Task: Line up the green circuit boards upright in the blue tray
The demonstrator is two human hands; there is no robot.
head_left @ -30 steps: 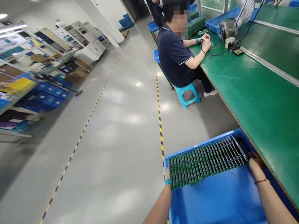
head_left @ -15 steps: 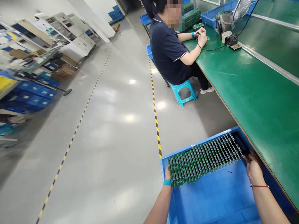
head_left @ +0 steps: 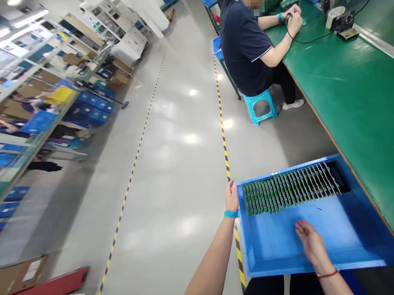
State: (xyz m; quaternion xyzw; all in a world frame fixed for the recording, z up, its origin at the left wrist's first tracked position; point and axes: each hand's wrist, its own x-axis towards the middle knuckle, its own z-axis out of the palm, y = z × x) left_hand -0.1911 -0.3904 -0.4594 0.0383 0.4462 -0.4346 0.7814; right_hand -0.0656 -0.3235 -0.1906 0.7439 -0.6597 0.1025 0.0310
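Observation:
A blue plastic bin sits low in front of me, beside the green workbench. A row of green circuit boards stands on edge along its far side. My left hand, with a teal wristband, grips the bin's left wall from outside. My right hand, with a red cord at the wrist, hovers over the bin's bare floor with fingers apart and nothing in it, a short way in front of the boards.
A co-worker in a dark shirt sits on a teal stool at the bench, working with a corded tool. Yellow-black tape runs along the floor. Shelves with blue bins line the left. Cardboard lies bottom left.
My right hand left the right end of the board row and came back over the bin floor. My left hand shifted from the row's left end to the bin's outer wall. The view tilted down.

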